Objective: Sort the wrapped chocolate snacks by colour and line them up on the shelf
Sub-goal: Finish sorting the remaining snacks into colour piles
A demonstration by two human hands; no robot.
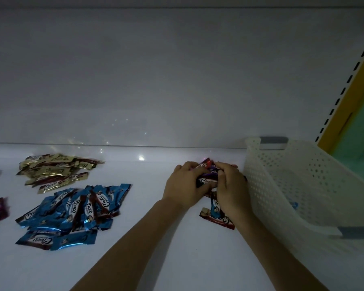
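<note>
Both curled round mixed snacks (pixel 206 181): left hand (pixel 185 183), right hand (pixel 232 186) | blue pile (pixel 72 211), gold pile (pixel 55 171) well leftward | left hand nearer

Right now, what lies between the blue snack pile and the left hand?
Head view: only bare white shelf lies between the blue snack pile and the left hand, which grips mixed snacks.

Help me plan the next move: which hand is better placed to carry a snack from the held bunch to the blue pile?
Probably the left hand: it lies on the side of the blue pile, with bare shelf between. The right hand sits beside the basket and can hold the bunch.
</note>
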